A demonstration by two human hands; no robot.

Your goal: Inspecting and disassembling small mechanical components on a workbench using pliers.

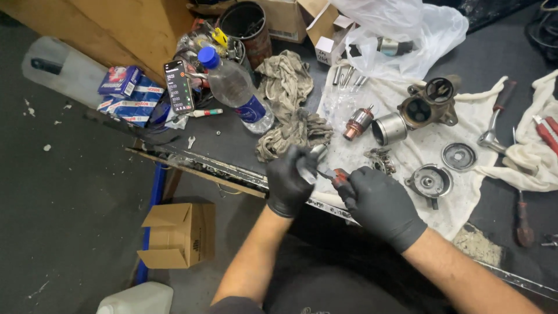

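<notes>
Both my hands wear black gloves and work at the near edge of a dark workbench (232,139). My left hand (289,181) grips a small shiny metal part (308,168). My right hand (378,203) holds a tool with a red and black handle (340,176), its thin metal tip touching that part. Just beyond my hands, on a stained white cloth (430,142), lie a copper-wound armature (357,123), a metal cylinder sleeve (388,128), a cast motor housing (431,102), a round end cap (430,181) and a round plate (458,156).
A water bottle (235,88), phone (179,85), blue boxes (131,96), grey rags (288,104) and black tub (244,23) stand at the left and back. A ratchet (497,119), red-handled pliers (545,132) and screwdriver (522,221) lie right. A cardboard box (177,232) sits on the floor.
</notes>
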